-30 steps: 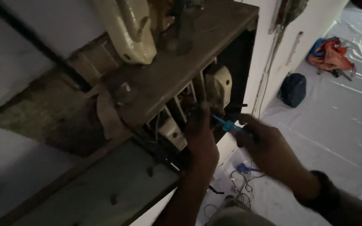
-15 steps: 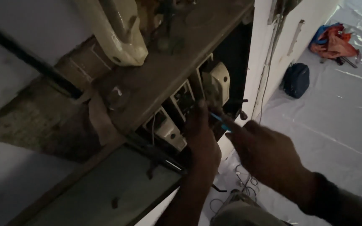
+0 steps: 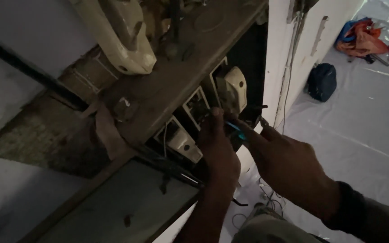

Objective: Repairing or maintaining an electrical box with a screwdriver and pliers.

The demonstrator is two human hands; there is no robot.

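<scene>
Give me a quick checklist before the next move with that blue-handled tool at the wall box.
1. Left hand steady at the cream switch units: ok, its fingers rest on them.
2. Right hand gripping the blue-handled tool: ok.
3. Tool tip on its contact: cannot tell, hidden by the left hand.
4. Lighting inside the wall box: not ok, very dim.
5. Loose wires below the hands kept clear: cannot tell.
6. Power off: cannot tell.

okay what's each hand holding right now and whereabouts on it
The right hand pinches a slim blue-handled tool by its handle end. The left hand reaches into the electrical box; whether it grips anything cannot be told.
</scene>
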